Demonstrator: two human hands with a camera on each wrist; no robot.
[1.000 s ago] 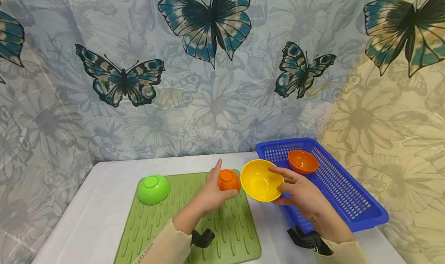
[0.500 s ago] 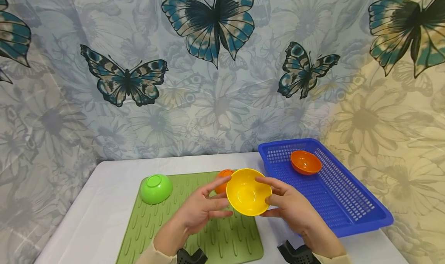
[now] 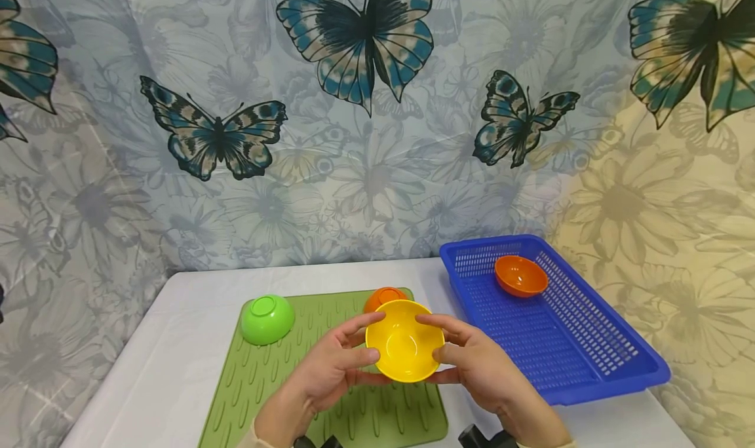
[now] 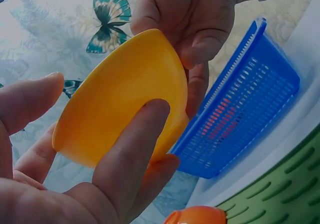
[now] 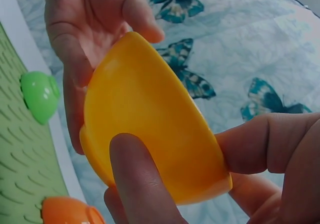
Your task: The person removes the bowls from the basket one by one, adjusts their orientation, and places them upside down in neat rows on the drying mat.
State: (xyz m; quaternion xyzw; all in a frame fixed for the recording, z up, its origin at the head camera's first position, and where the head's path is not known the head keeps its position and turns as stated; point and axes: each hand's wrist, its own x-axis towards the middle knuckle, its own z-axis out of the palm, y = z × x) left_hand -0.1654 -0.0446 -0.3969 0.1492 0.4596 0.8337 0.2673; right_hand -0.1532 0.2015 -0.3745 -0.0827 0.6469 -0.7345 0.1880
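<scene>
A yellow bowl [image 3: 407, 346] is held between both hands over the front part of the green ribbed mat [image 3: 236, 395], its hollow tilted toward the head camera. On its left side my left hand [image 3: 330, 369] grips it with the thumb at the rim. My right hand [image 3: 480, 363] has it on the opposite side, one finger along the outer wall in the right wrist view. Just behind it an orange bowl [image 3: 385, 296] lies upside down on the mat, partly hidden. Further left sits an upturned green bowl [image 3: 267, 319].
On the right stands a blue perforated basket [image 3: 580, 350] with another orange bowl [image 3: 522, 276] upright in its far part. A white cloth [image 3: 141, 356] covers the table. Behind it hangs a butterfly-patterned fabric [image 3: 377, 192].
My left hand has left the upturned orange bowl and taken hold of the yellow bowl. The right hand has brought the yellow bowl left and nearer, away from the basket.
</scene>
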